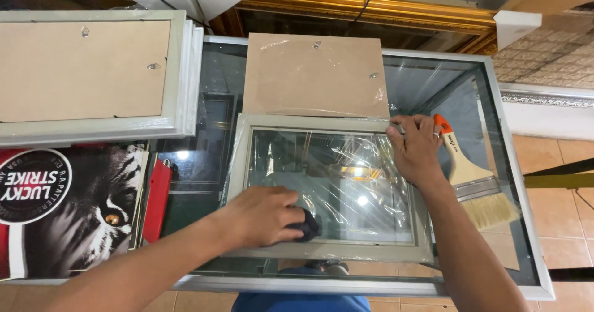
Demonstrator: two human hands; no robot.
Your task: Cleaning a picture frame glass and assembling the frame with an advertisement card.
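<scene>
At the far left of the glass tabletop (458, 95), a picture frame (93, 71) lies face down above a black-and-white poster (80, 207). Near the middle, the left hand (260, 216) presses a dark cloth (307, 226), its fingers curled around it, on the glass of a grey frame (328, 188) lying flat under clear plastic wrap. A brown backing board (315, 74) lies just behind that frame. The right hand (416, 150) rests on the frame's upper right corner, fingers spread flat. A paintbrush (476, 176) lies just right of it.
</scene>
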